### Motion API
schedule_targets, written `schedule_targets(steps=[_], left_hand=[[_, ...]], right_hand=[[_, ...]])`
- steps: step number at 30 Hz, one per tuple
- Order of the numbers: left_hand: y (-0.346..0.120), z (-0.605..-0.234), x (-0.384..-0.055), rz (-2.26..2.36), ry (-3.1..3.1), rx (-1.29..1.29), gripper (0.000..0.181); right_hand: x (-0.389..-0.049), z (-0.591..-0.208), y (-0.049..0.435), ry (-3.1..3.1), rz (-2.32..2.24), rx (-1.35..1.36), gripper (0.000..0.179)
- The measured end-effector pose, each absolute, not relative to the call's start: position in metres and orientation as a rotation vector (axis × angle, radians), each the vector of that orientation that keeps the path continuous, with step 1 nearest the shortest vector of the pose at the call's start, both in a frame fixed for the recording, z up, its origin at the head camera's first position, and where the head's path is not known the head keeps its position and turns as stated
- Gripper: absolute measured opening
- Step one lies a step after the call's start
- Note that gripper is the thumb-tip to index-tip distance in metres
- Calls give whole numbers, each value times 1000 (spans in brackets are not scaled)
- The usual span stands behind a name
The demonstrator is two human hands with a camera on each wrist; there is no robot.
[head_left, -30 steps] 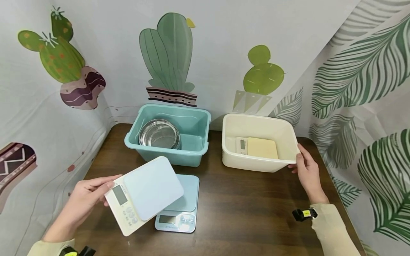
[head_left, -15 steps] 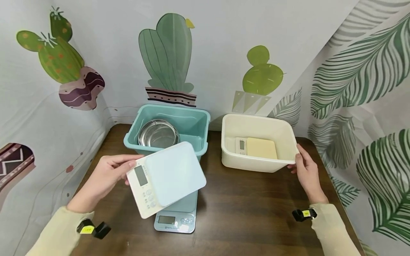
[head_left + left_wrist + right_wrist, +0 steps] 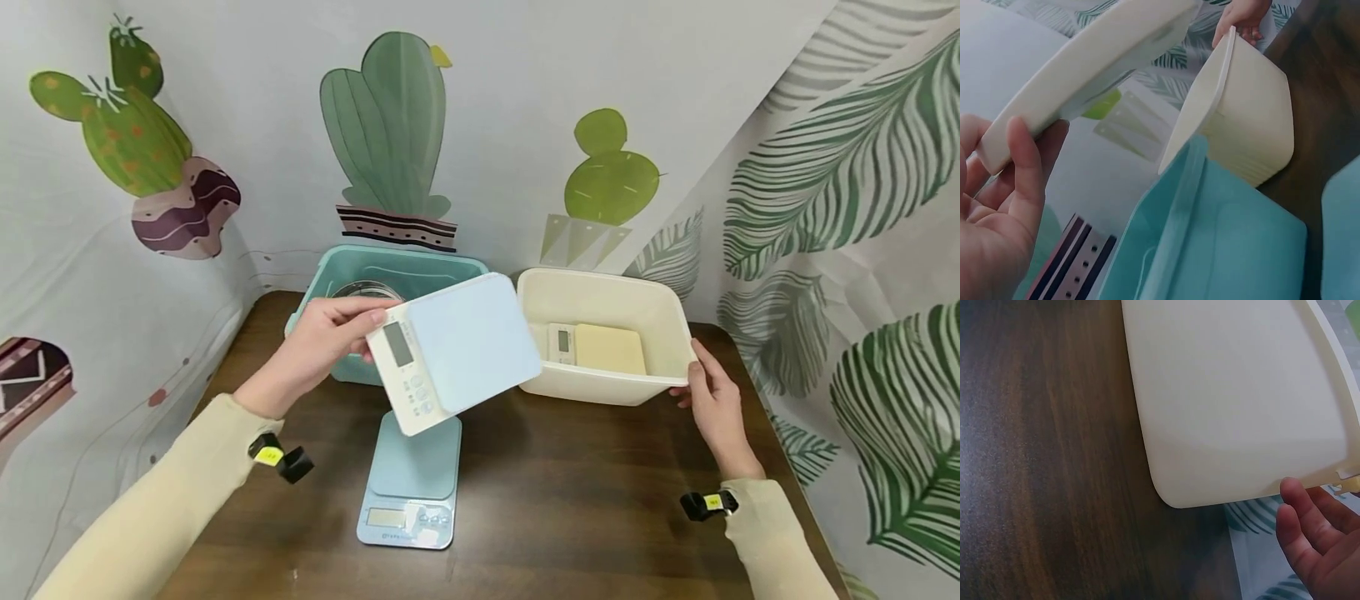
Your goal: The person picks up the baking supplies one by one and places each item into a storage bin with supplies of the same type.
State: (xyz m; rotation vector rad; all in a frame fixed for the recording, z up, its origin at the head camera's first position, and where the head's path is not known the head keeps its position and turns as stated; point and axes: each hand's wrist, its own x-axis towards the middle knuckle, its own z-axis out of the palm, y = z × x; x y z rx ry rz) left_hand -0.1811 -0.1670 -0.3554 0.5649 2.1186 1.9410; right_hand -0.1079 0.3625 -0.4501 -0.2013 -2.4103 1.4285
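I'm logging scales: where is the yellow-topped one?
In the head view, the yellow-topped scale lies inside the cream bin that the right hand holds, right of the teal bin.

A screened-off tabletop corner, shown by cactus-print hangings (image 3: pixel 510 142) around a wood-grained table (image 3: pixel 570 500).

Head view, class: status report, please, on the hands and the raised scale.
Left hand grips raised scale by its display end. Right hand holds cream bin at one end. Possible obstacle: yellow-topped scale inside.

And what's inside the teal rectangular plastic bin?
A curved silvery metal rim shows in the bin; the left hand and the white rectangular scale it holds cover much of the rest.
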Motion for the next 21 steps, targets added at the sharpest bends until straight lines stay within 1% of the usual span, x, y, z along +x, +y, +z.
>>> schedule_targets(steps=[4,10,17,21], left_hand=[[-144,-349,-197,1917,2097,557,37],[-112,-342,-215,1877,2061,566,38],[-76,-347,-238,1864,2020,568,37],[-56,-349,-248,1832,2010,586,38]], right_hand=[[-107,-449,361,-2413,1407,-179,47],[-106,-449,361,-2387,1412,-160,46],[-116,-476,379,-2401,1379,-205,46],[-111,-461,369,-2397,1394,-165,46]])
